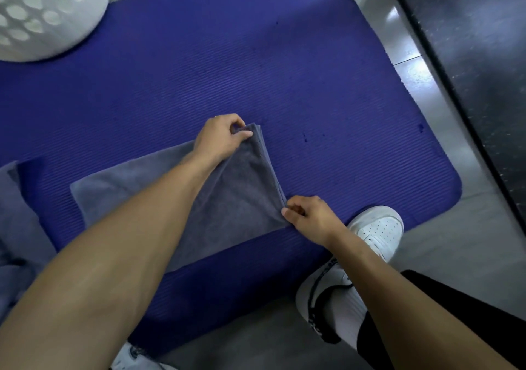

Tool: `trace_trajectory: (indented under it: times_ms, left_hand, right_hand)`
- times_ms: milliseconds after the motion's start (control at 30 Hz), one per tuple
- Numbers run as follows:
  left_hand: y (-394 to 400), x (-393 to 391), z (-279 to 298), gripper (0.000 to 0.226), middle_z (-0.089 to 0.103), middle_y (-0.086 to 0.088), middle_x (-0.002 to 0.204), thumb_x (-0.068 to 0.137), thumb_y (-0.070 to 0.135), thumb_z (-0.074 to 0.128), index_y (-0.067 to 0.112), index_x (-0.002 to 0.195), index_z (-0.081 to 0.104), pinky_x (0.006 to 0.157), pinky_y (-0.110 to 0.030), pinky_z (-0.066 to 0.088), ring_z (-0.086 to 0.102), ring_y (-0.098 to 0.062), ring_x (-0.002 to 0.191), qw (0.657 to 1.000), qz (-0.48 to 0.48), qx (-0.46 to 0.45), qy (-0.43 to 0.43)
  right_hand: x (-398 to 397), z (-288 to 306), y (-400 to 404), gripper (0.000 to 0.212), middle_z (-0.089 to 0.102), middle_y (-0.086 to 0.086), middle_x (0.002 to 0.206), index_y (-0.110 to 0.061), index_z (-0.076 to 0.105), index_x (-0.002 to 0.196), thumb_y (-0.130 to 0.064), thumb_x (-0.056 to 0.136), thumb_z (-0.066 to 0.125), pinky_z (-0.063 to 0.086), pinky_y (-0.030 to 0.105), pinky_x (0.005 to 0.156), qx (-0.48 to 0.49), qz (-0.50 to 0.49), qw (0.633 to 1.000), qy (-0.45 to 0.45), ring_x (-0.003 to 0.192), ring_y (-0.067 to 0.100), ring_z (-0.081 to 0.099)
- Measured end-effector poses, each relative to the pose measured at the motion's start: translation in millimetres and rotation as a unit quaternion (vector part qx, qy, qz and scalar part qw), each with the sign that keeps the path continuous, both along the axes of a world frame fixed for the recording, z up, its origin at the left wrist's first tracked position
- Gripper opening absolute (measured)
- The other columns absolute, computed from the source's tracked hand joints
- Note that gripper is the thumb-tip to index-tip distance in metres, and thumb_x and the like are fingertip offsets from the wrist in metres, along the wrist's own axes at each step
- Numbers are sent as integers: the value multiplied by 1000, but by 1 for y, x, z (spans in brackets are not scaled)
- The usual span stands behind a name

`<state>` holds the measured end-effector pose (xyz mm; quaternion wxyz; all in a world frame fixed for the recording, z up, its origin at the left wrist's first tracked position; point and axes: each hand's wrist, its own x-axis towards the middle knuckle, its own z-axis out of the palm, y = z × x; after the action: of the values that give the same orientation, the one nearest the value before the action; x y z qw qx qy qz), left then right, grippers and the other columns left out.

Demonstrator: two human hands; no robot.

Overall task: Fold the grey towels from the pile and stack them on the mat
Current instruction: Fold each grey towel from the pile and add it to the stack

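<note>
A grey towel [236, 199] lay at the centre of the frame on the blue mat [313, 85]. The left hand [219, 139] pinched its upper corner between thumb and curled fingers [244, 134]; the right hand [310, 216] pinched the lower right corner likewise. More grey cloth [14, 213] sat at the left edge, a white basket [48, 11] upper left.

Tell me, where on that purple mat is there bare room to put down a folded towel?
The widest bare patch of the mat runs beyond the grey towel, between the white basket and the mat's right edge. The near left is crowded: both hands, left and right, pinch the towel, with more grey cloth beside it.
</note>
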<state>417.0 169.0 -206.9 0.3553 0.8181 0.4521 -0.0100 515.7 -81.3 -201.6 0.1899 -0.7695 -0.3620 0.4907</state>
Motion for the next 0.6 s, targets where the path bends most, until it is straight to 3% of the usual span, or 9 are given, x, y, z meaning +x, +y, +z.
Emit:
trace_trajectory:
  times_ms: [133,200,333,433,500,600]
  left_hand:
    - [2,7,3,35,55,6,99,90,38,66,31,124,62,88,-36,47,54,-15,100,998,-58,10,25]
    - [1,14,6,32,50,4,104,91,34,66,30,122,63,90,-38,47,52,-17,105,996,-73,15,48]
    - [-3,26,15,13,52,-3,115,93,28,64,20,104,64,97,-45,46,46,-22,117,993,-75,30,85]
    - [-5,19,30,6,62,-1,105,94,24,61,19,97,59,92,-44,49,56,-21,103,997,-53,1,58]
    - [-6,7,46,4,64,2,96,93,20,62,19,95,59,83,-36,48,60,-18,93,999,-32,-12,21]
    - [-5,-17,85,8,60,13,73,91,21,68,20,89,60,65,-22,40,56,-4,71,999,11,-32,-16]
  right_hand:
    - [-2,-1,-3,28,56,-6,66,-21,55,71,-35,94,58,41,42,94,6,40,999,-24,80,18,50]
    - [-3,-1,-5,29,55,-5,69,-17,54,72,-34,95,58,37,39,96,4,47,998,-34,81,17,49]
    - [-2,6,-4,28,52,-4,67,-11,53,73,-25,97,56,40,30,75,-8,11,1000,-2,68,13,46]
    - [1,19,-7,24,53,0,74,-4,57,80,-18,99,53,41,25,63,-12,-21,999,27,67,11,46]
    - [2,29,-8,23,53,-1,80,-6,57,80,-17,99,54,40,22,65,-2,-30,999,25,72,11,47]
    - [2,48,-8,28,51,6,89,6,59,86,-19,100,54,37,16,64,28,-27,999,13,79,16,47]
